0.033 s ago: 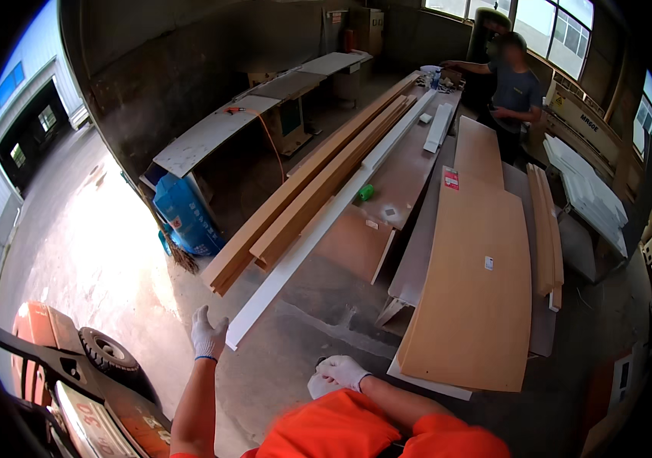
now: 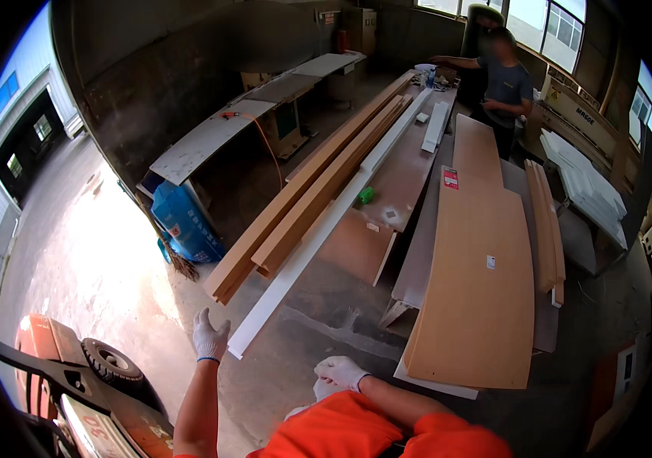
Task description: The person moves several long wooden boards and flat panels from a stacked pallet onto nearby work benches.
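Barely shifted, the spread, empty left hand hangs just left of the white strip, right hand curled, contents unclear.

Matt, knitted-looking white cloth is worn on the left hand and right hand. The long white strip is smoothly finished. Smooth, wood-like faces are shown by the brown panels. The blue sack is formed of creased, plastic-looking sheet, the tyre of dull rubber, the broom of rough straw.
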Action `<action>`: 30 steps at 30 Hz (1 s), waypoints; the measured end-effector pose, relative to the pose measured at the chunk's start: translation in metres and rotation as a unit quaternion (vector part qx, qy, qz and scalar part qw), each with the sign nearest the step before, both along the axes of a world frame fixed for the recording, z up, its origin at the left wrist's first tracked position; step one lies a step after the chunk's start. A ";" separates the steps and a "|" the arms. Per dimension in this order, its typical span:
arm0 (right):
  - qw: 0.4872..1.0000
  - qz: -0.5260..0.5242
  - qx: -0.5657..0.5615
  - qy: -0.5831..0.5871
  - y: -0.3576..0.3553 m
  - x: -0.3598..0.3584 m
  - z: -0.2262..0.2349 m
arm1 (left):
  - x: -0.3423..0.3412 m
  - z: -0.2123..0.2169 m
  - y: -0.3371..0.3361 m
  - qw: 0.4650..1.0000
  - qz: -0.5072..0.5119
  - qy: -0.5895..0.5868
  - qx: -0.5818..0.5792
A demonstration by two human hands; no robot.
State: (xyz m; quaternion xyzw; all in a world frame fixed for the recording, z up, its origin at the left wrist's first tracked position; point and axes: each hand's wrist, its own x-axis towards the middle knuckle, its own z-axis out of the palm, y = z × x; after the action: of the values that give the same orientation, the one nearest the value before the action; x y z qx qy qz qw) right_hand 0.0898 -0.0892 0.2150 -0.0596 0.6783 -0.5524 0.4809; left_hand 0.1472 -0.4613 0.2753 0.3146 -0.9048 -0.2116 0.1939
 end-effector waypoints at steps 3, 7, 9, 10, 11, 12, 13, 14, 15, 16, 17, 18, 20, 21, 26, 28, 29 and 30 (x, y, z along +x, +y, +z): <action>0.999 0.014 -0.006 0.039 -0.074 -0.024 0.015 | -0.057 -0.003 -0.050 0.998 -0.003 -0.055 -0.028; 0.998 0.007 -0.027 0.052 -0.153 -0.050 0.033 | -0.118 -0.007 -0.102 0.980 -0.100 -0.150 0.083; 0.996 -0.014 -0.044 0.076 -0.197 -0.052 0.033 | -0.137 -0.052 -0.166 0.911 -0.156 -0.174 0.339; 0.993 -0.048 -0.060 0.093 -0.223 -0.050 0.033 | -0.146 -0.073 -0.190 0.873 -0.164 -0.193 0.416; 0.988 -0.082 -0.071 0.109 -0.245 -0.046 0.029 | -0.153 -0.091 -0.206 0.827 -0.170 -0.211 0.493; 0.987 -0.124 -0.082 0.056 -0.270 -0.045 0.014 | -0.163 -0.098 -0.218 0.773 -0.180 -0.230 0.563; 0.982 -0.165 -0.095 0.003 -0.299 -0.047 -0.009 | -0.166 -0.108 -0.224 0.702 -0.187 -0.213 0.653; 0.972 -0.204 -0.105 -0.047 -0.325 -0.052 -0.022 | -0.171 -0.117 -0.225 0.621 -0.191 -0.191 0.736; 0.966 -0.249 -0.068 -0.028 -0.349 -0.057 -0.019 | -0.174 -0.123 -0.226 0.540 -0.193 -0.179 0.799; 0.957 -0.289 -0.030 0.015 -0.367 -0.060 -0.016 | -0.178 -0.129 -0.229 0.449 -0.167 -0.196 0.855; 0.944 -0.324 0.009 0.059 -0.383 -0.063 -0.013 | -0.179 -0.134 -0.228 0.466 -0.163 -0.211 0.843; 0.926 -0.360 0.047 0.105 -0.397 -0.070 -0.008 | -0.185 -0.134 -0.223 0.483 -0.164 -0.226 0.830; 0.900 -0.395 0.118 0.144 -0.420 -0.084 0.003 | -0.196 -0.136 -0.208 0.558 -0.187 -0.228 0.776; 0.895 -0.397 0.150 0.137 -0.430 -0.093 0.009 | -0.196 -0.136 -0.211 0.557 -0.192 -0.247 0.770; 0.877 -0.365 0.293 0.108 -0.455 -0.116 0.037 | -0.201 -0.150 -0.228 0.548 -0.231 -0.254 0.763; 0.848 -0.424 0.282 0.148 -0.464 -0.118 0.028 | -0.203 -0.155 -0.235 0.571 -0.216 -0.227 0.758; 0.845 -0.437 0.280 0.128 -0.465 -0.115 0.028 | -0.205 -0.154 -0.235 0.596 -0.207 -0.231 0.741; 0.842 -0.450 0.278 0.110 -0.467 -0.115 0.028 | -0.205 -0.152 -0.237 0.621 -0.197 -0.233 0.722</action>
State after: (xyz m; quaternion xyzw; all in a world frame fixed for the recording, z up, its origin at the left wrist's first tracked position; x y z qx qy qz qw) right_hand -0.0249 -0.5558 0.2431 0.3279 0.8039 -0.4863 0.0986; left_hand -0.0577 -0.6982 0.1232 0.2064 -0.5166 -0.7493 -0.3594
